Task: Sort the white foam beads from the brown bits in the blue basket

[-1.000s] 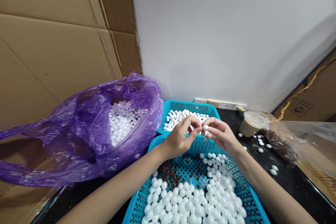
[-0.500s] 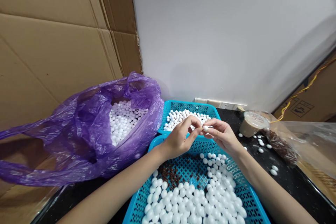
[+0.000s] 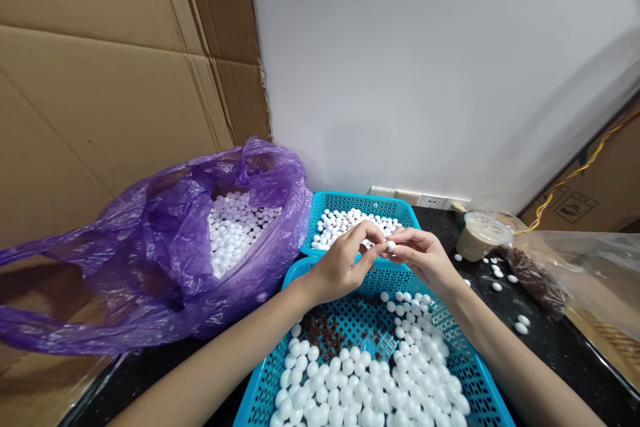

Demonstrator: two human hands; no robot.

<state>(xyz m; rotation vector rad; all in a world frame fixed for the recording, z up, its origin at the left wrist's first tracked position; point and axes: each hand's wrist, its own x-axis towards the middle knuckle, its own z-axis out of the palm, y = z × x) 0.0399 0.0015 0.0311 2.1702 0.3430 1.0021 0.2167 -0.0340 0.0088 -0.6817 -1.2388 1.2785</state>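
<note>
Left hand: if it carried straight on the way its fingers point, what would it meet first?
The white ball, right at its fingertips, then the right hand pinching it. Fingertips and ball may already touch; depth is unclear.

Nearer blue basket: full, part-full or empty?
Part-full: in the nearer basket, white balls crowd the near and right sides; brown bits and bare mesh show farther back.

My right hand (image 3: 425,259) holds a small white ball (image 3: 391,247), and my left hand (image 3: 343,265) has thumb and forefinger pinched together at its edge. Below, a blue basket (image 3: 481,380) contains loose balls (image 3: 345,387) and brown bits (image 3: 320,333). A second basket (image 3: 360,199) sits behind, beside a purple bag (image 3: 167,233); a cup (image 3: 473,242) stands rightward.
</note>
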